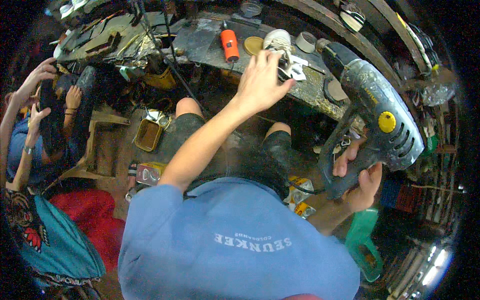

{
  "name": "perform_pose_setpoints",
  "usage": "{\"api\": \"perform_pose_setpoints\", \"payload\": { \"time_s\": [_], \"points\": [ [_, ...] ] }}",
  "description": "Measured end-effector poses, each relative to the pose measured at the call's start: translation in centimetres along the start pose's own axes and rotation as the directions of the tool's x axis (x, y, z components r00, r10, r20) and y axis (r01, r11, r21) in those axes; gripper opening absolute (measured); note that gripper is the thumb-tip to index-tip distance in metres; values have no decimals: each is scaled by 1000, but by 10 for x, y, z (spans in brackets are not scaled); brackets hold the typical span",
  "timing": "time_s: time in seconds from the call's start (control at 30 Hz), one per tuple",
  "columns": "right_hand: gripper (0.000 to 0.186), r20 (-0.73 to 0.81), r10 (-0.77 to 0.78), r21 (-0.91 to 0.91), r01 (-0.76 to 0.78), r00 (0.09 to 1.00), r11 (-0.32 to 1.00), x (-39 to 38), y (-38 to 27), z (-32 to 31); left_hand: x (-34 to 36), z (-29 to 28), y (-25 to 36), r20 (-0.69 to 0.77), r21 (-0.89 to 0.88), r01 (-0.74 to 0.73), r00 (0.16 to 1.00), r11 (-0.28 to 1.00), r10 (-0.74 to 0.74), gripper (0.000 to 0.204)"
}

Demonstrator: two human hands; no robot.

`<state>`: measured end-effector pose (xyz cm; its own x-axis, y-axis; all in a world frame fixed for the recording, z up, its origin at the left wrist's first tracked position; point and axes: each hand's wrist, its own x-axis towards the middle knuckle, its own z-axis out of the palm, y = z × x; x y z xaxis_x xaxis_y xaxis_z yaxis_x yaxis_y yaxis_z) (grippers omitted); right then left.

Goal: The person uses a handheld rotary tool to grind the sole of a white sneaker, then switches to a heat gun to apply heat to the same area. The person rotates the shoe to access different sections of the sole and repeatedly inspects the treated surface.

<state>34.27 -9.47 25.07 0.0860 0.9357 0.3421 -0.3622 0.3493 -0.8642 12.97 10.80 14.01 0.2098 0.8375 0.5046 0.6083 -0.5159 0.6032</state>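
My left hand [260,82] reaches forward to the bench, its fingers and thumb around the near end of a pale laced shoe [277,41]. The shoe's toe points away from me, and the hand hides part of the shoe. White paper-like scraps [298,68] show beside it. On the right, my right hand [364,187] is closed around the handle of a large grey heat gun [387,110] with a yellow knob and vent slots. The heat gun is raised close to the camera, its dark nozzle end pointing up and left toward the bench.
An orange power tool [230,45], a tan round lid [253,45] and a white roll [306,42] lie on the worn bench [195,42]. Dark cords hang at its left. Another person's hands [37,75] work at far left. A rectangular tin [148,135] stands by my knee.
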Motion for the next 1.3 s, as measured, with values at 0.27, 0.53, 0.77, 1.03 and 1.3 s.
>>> {"api": "perform_pose_setpoints", "payload": {
  "time_s": [0.27,0.53,0.77,1.03,1.3],
  "points": [
    [56,-91,-77,-63,72,993,995,-36,2,-24,128,100,-10,356,540,314,756,781,-550,114],
    [60,-203,1,-129,-27,979,991,-57,11,-53,107,-45,-62,569,-331,506,780,797,-259,99],
    [72,-23,-11,212,16,1000,977,-30,41,-44,-124,-138,-65,364,-907,273,891,-322,-270,86],
    [69,-38,79,-473,-87,996,877,4,61,-114,-212,-157,-81,140,-973,229,711,40,-689,74],
    [65,-184,7,-581,-115,983,806,33,65,-142,-192,-130,-94,126,-942,316,651,116,-749,79]
  ]
}}
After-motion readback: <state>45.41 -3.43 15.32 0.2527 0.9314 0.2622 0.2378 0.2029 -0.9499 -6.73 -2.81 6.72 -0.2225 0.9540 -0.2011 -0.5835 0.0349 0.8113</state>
